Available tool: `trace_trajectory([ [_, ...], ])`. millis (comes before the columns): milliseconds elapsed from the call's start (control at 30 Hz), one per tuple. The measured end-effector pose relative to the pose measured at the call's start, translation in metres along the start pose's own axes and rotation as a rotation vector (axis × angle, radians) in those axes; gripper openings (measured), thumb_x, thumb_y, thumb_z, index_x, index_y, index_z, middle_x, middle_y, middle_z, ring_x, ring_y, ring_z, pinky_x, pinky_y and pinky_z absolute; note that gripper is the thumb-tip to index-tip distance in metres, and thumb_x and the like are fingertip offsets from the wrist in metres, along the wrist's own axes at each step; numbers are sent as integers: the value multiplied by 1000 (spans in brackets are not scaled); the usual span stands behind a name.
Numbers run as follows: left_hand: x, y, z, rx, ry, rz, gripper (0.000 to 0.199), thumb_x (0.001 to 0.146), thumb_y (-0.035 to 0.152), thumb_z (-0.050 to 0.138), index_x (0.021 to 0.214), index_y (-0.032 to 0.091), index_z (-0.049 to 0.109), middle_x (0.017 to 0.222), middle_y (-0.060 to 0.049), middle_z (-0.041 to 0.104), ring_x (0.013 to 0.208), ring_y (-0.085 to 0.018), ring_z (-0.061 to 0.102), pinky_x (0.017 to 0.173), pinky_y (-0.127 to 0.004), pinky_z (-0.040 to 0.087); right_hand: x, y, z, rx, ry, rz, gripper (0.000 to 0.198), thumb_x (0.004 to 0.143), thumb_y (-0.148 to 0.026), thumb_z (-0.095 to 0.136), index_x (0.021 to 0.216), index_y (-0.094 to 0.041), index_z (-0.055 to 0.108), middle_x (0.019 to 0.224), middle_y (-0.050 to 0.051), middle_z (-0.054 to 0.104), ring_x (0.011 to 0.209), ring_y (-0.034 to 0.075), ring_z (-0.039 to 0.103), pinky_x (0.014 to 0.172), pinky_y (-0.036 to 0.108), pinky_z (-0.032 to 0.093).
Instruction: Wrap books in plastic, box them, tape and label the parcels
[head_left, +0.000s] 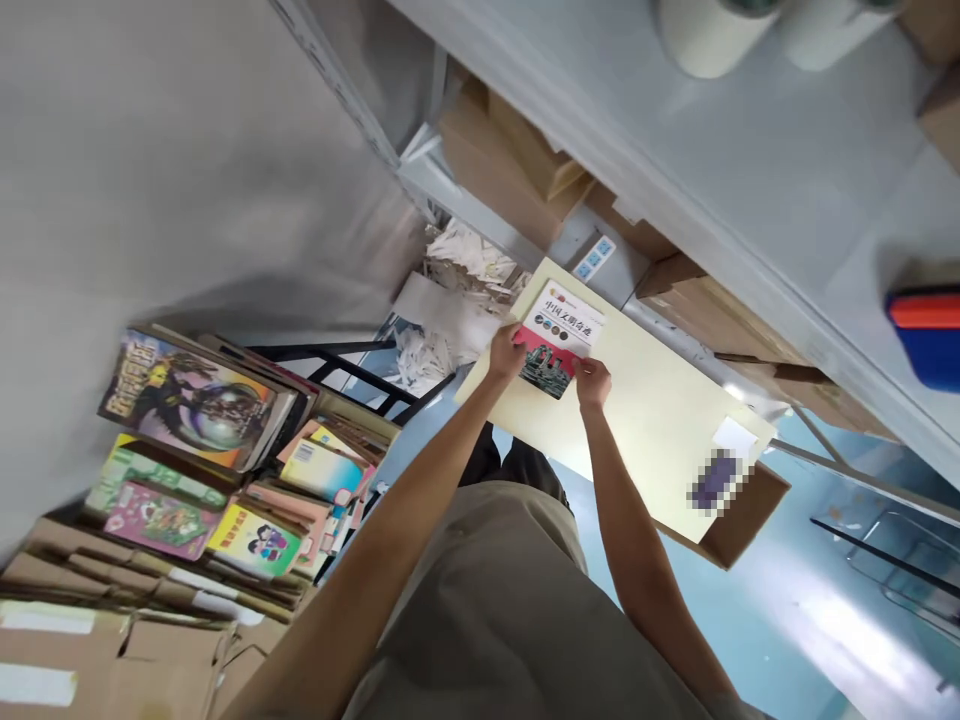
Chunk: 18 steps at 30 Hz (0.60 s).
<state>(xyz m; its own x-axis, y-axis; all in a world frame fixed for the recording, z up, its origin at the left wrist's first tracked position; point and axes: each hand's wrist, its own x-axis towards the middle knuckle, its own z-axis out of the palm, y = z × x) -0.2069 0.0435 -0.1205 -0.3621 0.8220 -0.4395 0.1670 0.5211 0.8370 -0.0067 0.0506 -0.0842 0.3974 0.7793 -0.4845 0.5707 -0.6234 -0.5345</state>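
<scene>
Both my hands grip one book (553, 340) with a white and red cover, above a pale yellow board-like tabletop (660, 400). My left hand (508, 352) is closed on the book's left edge. On its lower right edge, the fingers of my right hand (592, 382) are closed too. The cover faces up and bears Chinese characters, a row of small round pictures and a larger picture below. Whether the book touches the tabletop I cannot tell. A blurred-out dark item (715, 480) and a white slip (735, 437) lie at the tabletop's right end.
Stacks of books (202, 400) stand at left, beside flattened cardboard (112, 640). A black metal frame (352, 370) runs near my left arm. Shredded paper (427, 355) fills the space beyond. A grey shelf (675, 180) crosses above, with cardboard boxes (510, 160) and a power strip (595, 257) beneath.
</scene>
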Motion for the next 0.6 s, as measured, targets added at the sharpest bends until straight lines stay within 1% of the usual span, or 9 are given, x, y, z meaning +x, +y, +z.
trace_trajectory([
  [67,8,-13,-13,-16,23,-21,41,86,9,69,125,12,80,133,-19,76,129,-34,69,118,-44,51,-9,-7,12,-94,102,-50,27,88,-38,74,106,-18,72,118,20,78,100,30,76,96,42,59],
  [133,14,-35,-35,-53,84,-80,41,91,14,69,131,12,77,139,-20,73,129,-33,69,118,-44,52,-25,-15,26,-156,144,-169,30,93,-40,69,113,-18,71,123,21,73,98,29,73,96,44,59],
  [233,23,-77,-77,-107,187,-266,40,94,15,66,133,12,77,140,-21,74,121,-31,72,114,-42,54,-49,-36,57,-190,76,-360,27,101,-42,59,114,-21,70,118,17,70,95,28,70,91,43,60],
  [333,34,-124,-112,-131,247,-483,41,89,14,67,129,13,78,136,-19,76,121,-31,73,113,-43,54,-58,-68,103,-202,-33,-486,29,105,-43,54,116,-22,70,116,15,69,95,27,68,86,41,60],
  [400,43,-153,-127,-131,277,-591,43,86,15,66,128,14,79,131,-18,79,122,-31,74,112,-44,55,-53,-90,139,-227,-120,-546,30,107,-41,51,120,-21,70,118,15,70,97,27,68,87,39,60],
  [467,51,-178,-134,-128,297,-658,44,85,16,65,127,14,79,126,-17,80,121,-31,75,111,-43,54,-39,-108,178,-291,-211,-589,30,108,-35,49,124,-20,70,122,15,71,101,26,69,92,38,59],
  [533,59,-201,-137,-133,294,-691,42,86,17,64,125,13,79,124,-17,81,120,-31,75,109,-42,54,-22,-120,215,-390,-293,-606,31,108,-29,48,128,-18,70,125,16,73,106,26,70,100,38,57],
  [600,66,-222,-136,-148,267,-701,40,86,18,63,123,14,79,119,-15,82,119,-30,74,107,-41,54,-4,-123,248,-511,-371,-588,34,108,-24,48,132,-15,70,128,17,74,113,27,71,106,40,55],
])
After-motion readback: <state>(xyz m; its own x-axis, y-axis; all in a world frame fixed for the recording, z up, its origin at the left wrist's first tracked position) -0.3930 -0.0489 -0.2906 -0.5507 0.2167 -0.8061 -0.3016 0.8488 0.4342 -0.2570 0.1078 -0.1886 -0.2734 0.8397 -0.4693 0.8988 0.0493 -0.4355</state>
